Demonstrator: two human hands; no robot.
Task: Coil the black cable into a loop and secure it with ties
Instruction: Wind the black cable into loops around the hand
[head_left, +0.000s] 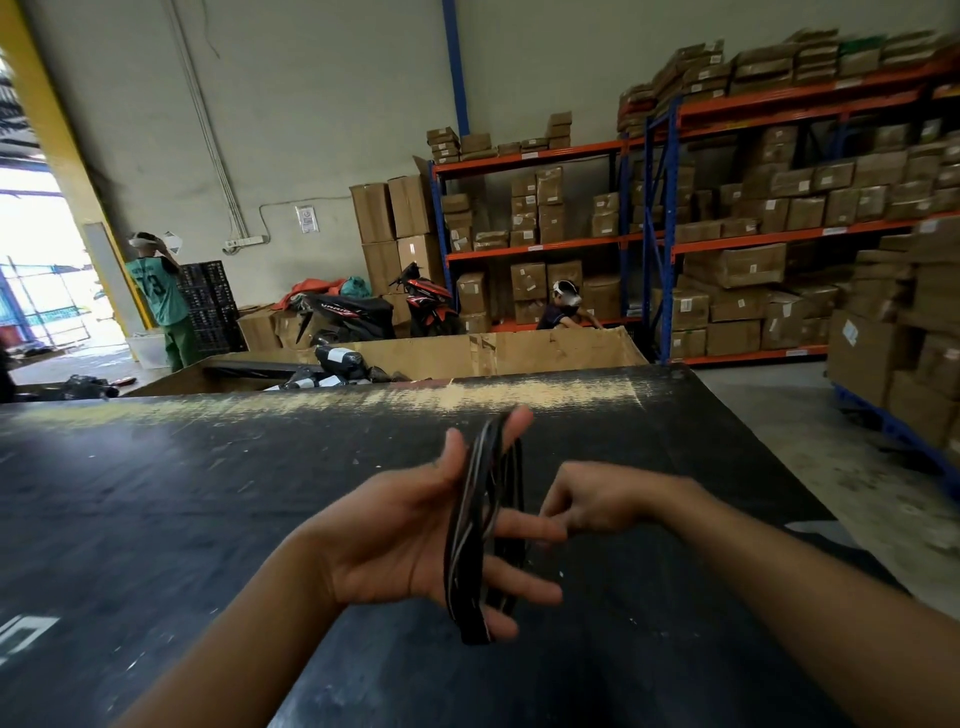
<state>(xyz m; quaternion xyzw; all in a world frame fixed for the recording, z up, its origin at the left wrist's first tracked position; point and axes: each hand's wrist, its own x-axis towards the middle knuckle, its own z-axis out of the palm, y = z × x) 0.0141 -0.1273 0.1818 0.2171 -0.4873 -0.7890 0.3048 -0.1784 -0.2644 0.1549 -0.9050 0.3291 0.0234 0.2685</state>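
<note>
Head: cable (485, 525) around left hand (405, 535)

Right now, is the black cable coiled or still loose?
Coiled. The black cable sits in several stacked loops wound around the spread fingers of the left hand. No tie is visible on it; motion blur hides the fine detail.

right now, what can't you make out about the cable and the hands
- Ties: none to be seen in the head view; too blurred to tell whether the black cable is already secured.
- Cable ends: lost in the motion-blurred strands of the coil.
- Right hand: its fingertips are blurred and partly behind the left hand's fingers, so whether they pinch anything cannot be told.
- Coil's far side: hidden behind its front strands.
</note>
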